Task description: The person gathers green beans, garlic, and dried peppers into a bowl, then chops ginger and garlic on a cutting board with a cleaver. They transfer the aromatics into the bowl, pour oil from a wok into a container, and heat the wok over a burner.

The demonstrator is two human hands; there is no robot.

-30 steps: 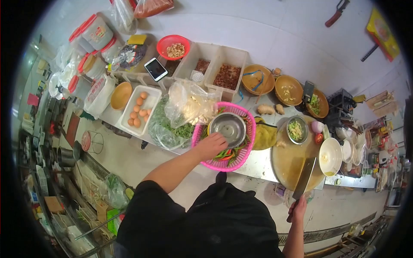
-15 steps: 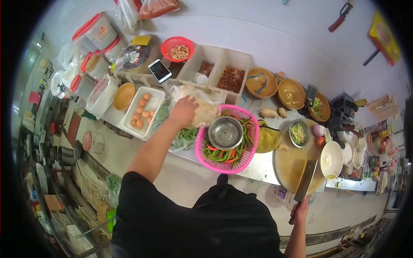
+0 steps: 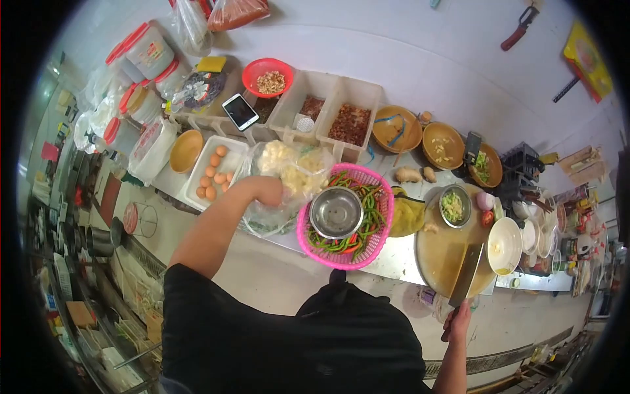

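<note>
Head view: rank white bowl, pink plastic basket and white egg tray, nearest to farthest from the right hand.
From the right hand holding the steel cleaver:
1. White round bowl, to the right.
2. Pink plastic basket, counter middle.
3. White egg tray, far left.

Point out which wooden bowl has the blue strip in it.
The wooden bowl beside the tub of reddish-brown bits. The other three hold pale pieces, greens, or nothing.

wall: white tiled wall, evenly lit; a red-handled tool and a yellow packet hang on it | counter: long steel worktop along the wall | floor: pale grey floor | left: crowded metal rack
</note>
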